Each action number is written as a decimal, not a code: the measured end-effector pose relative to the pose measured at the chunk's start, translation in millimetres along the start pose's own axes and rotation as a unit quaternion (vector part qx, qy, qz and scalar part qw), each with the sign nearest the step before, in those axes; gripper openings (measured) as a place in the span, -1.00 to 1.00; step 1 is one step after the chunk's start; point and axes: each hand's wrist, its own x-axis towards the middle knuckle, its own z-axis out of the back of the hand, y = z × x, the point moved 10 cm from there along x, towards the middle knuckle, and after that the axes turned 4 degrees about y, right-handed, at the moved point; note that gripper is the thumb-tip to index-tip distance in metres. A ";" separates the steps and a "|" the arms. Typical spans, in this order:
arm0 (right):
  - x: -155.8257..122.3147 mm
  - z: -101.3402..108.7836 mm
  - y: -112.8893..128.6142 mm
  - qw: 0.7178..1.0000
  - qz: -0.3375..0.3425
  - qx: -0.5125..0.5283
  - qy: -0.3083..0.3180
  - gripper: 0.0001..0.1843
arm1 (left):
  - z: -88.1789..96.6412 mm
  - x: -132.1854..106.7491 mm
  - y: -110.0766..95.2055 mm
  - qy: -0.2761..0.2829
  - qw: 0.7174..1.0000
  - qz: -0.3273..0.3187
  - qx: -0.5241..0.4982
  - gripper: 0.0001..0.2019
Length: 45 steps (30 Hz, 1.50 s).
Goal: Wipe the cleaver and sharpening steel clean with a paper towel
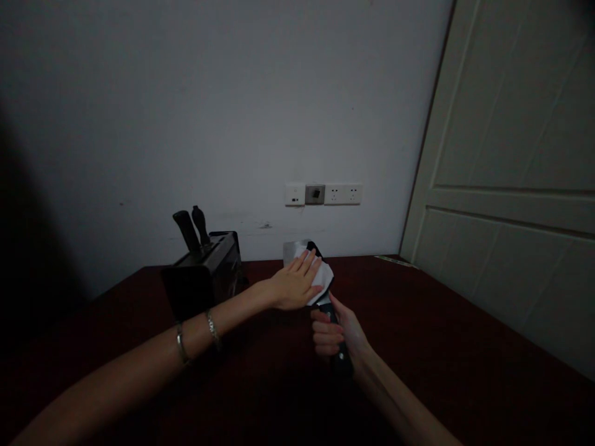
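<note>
My right hand (338, 331) is wrapped round the dark, riveted handle (342, 359) of a kitchen cleaver. The cleaver's broad metal blade (290, 249) points away from me, above the table. A white cloth (324, 277) with dark edging covers much of the blade's face. Against this cloth my left hand (296, 284) lies flat, its fingers stretched out and slightly apart. The cloth and my left hand hide most of the blade. Two bracelets circle my left wrist.
To the left on the dark red table (381, 297) stands a knife block (204, 266), with two black handles (193, 229) sticking up from it. Behind the table is a pale wall with sockets (343, 194). A panelled door (511, 204) rises at the right.
</note>
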 end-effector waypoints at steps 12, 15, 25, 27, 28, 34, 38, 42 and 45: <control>-0.1 0.4 -5.8 1.000 -0.003 -0.007 -0.024 -0.51 | -3.0 13.6 32.7 -0.005 0.999 0.033 -0.006 -0.34; -0.7 2.0 -1.5 1.000 0.007 -0.010 -0.023 -0.51 | -2.1 4.7 11.8 -0.014 1.000 -0.004 -0.011 -0.34; 1.4 -7.8 -10.6 1.000 0.002 -0.002 -0.010 -0.51 | 7.4 10.6 36.9 -0.026 1.000 0.013 0.009 -0.37; 1.2 -9.6 -10.0 1.000 0.005 -0.003 -0.004 -0.51 | 10.6 14.5 42.2 -0.033 0.999 0.023 0.012 -0.38; 0.9 -9.7 -8.7 1.000 0.007 -0.005 -0.004 -0.51 | 11.4 14.4 39.2 -0.035 0.999 0.019 0.014 -0.38; -0.4 -9.0 4.7 0.999 0.030 -0.030 -0.010 -0.52 | 14.0 -5.6 -16.8 -0.057 0.995 -0.071 0.032 -0.38; 1.1 -8.8 2.2 0.999 0.028 -0.032 -0.019 -0.50 | 12.8 -2.4 -5.0 -0.037 0.997 -0.054 0.030 -0.37; 1.8 -5.2 -4.7 0.999 0.016 -0.030 -0.042 -0.43 | 13.6 15.6 40.8 -0.022 1.000 0.016 0.012 -0.38; 1.3 -3.7 -5.2 0.998 0.016 -0.028 -0.052 -0.41 | 15.1 21.7 53.0 -0.031 0.999 0.037 0.003 -0.37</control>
